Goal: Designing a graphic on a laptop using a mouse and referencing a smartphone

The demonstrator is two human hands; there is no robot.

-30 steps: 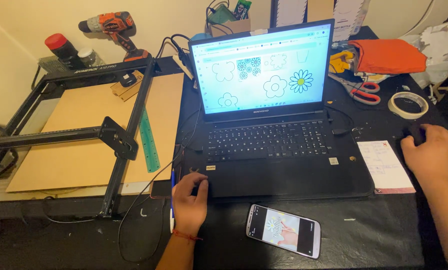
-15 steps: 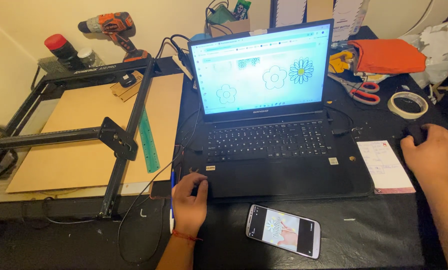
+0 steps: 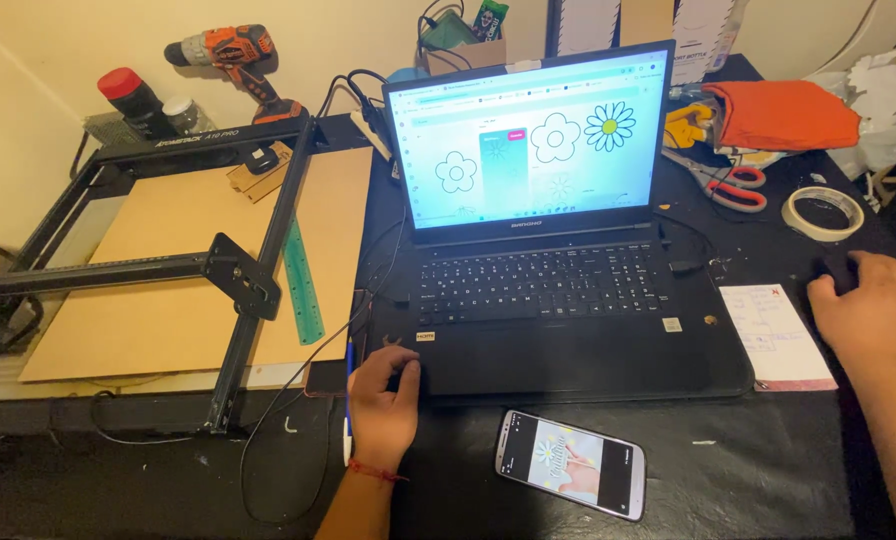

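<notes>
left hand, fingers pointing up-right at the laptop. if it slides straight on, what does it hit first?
Likely the laptop itself: the left hand already rests at its front-left corner, fingers aimed over the palm rest. Straight on, it would cross the bare palm rest and meet the keyboard first, though height is unclear.

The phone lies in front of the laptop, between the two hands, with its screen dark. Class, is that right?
Not quite. The head view shows the phone in front of the laptop, between the left hand and right hand, but its screen is lit, showing a picture.
</notes>
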